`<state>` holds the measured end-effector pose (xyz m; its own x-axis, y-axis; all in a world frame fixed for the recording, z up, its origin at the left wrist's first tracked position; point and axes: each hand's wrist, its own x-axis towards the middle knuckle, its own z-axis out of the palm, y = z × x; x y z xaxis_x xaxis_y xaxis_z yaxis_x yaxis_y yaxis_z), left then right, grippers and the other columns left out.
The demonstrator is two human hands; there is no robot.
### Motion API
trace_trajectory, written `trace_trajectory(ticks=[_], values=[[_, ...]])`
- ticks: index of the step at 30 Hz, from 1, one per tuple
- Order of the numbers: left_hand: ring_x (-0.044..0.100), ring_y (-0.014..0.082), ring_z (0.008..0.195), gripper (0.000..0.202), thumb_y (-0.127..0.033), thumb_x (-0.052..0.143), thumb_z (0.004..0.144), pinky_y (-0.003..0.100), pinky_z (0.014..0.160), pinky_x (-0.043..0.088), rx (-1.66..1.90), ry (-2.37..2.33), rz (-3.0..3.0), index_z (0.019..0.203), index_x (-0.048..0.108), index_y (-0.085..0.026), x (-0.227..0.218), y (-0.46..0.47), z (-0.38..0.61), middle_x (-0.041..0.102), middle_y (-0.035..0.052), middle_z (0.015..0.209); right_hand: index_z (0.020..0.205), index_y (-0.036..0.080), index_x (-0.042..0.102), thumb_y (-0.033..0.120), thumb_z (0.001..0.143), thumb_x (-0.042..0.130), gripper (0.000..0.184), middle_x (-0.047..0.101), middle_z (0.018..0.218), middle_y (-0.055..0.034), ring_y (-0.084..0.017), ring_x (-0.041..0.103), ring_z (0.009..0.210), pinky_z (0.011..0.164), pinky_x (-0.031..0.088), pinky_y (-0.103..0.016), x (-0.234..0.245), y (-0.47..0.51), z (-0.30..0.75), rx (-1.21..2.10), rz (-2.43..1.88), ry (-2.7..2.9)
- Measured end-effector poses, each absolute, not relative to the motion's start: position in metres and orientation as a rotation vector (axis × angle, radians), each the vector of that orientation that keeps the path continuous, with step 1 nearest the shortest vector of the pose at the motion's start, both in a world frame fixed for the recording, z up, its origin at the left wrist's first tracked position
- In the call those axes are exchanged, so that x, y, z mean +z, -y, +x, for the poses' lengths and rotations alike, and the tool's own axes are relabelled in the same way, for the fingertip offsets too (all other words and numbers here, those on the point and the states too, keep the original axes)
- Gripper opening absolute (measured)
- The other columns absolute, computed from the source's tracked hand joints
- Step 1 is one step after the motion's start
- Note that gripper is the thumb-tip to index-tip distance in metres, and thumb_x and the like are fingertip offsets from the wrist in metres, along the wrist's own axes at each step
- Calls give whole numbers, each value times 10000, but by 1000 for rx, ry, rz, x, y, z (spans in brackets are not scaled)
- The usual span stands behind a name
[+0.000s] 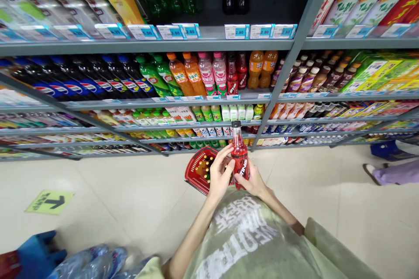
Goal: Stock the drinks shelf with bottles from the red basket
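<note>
A bottle of red drink (240,157) with a black cap stands almost upright in front of my body, its white-lettered label partly covered by fingers. My right hand (254,179) grips its lower part from the right, thumb across the front. On the other side, my left hand (218,175) has curved fingers against the bottle's shoulder and its thumb by the label. Below and behind the hands is a red basket (193,170) holding several bottles with pale gold caps. My left hand partly hides this basket.
Shelves of drinks (183,103) stretch across the front, with similar red bottles (232,79) on one level. Wrapped water bottles (98,263) and a blue stool-like object (41,250) stand lower left. Another person's leg (397,173) shows at right. A yellow arrow sign (50,202) marks the floor.
</note>
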<state>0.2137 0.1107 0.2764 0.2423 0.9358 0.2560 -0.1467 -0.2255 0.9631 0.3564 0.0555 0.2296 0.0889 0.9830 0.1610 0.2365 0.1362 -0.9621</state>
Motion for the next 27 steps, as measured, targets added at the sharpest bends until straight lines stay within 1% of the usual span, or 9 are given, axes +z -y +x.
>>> trace_trajectory(ticks=[2,6,12,14,17,20,23,25,27], values=[[577,281,1406,329,-348,704,982,401,1100,556,1219,-816,1424,1297,757,-271,277,-110,214,619,122,1498,1282,191,550,507,903,677,509,762,1043,-69,-235,719,849,820,584,-359,230,-56,357,909,-1315,1365],[570,306,1410,350,-401,706,974,418,1080,570,1187,-858,1433,1292,763,-266,279,-110,214,622,128,1485,1270,194,550,468,893,686,485,756,972,-43,-208,696,758,735,560,-327,231,-56,357,927,-1349,1386],[559,299,1414,332,-404,707,974,398,1071,562,1185,-868,1433,1273,769,-273,278,-111,215,603,122,1497,1270,198,547,422,875,702,480,754,944,-29,-189,671,705,696,541,-310,231,-55,357,956,-1387,1408],[558,300,1414,319,-411,716,968,401,1087,548,1195,-875,1417,1244,776,-262,277,-112,215,605,126,1490,1281,195,545,429,876,701,493,754,956,-36,-193,674,710,695,541,-313,231,-55,358,954,-1393,1423],[563,298,1406,311,-444,734,950,424,1153,493,1232,-926,1378,1183,782,-243,276,-115,217,627,129,1450,1341,195,528,426,875,706,550,758,986,-48,-200,682,717,705,542,-321,230,-54,358,943,-1416,1480],[611,292,1345,318,-472,765,919,436,1161,487,1282,-968,1295,1117,758,-223,277,-119,220,646,126,1396,1389,197,508,392,861,717,600,760,931,-36,-206,682,684,689,539,-325,229,-54,358,928,-1462,1549],[665,281,1270,331,-430,807,886,446,1143,507,1309,-926,1234,1107,686,-214,280,-122,224,647,120,1360,1369,206,521,378,855,725,579,751,869,-16,-209,685,662,672,535,-321,227,-54,356,926,-1468,1597],[686,277,1239,345,-385,828,869,451,1135,515,1320,-891,1219,1112,651,-216,282,-123,226,639,119,1367,1353,217,527,380,852,736,567,754,890,-16,-211,694,678,677,538,-319,227,-54,356,929,-1448,1605],[708,281,1206,334,-361,832,866,445,1094,544,1328,-863,1210,1095,638,-216,283,-124,227,629,125,1395,1300,224,546,393,840,759,534,748,889,-11,-206,688,672,668,536,-314,228,-54,356,946,-1432,1599]])
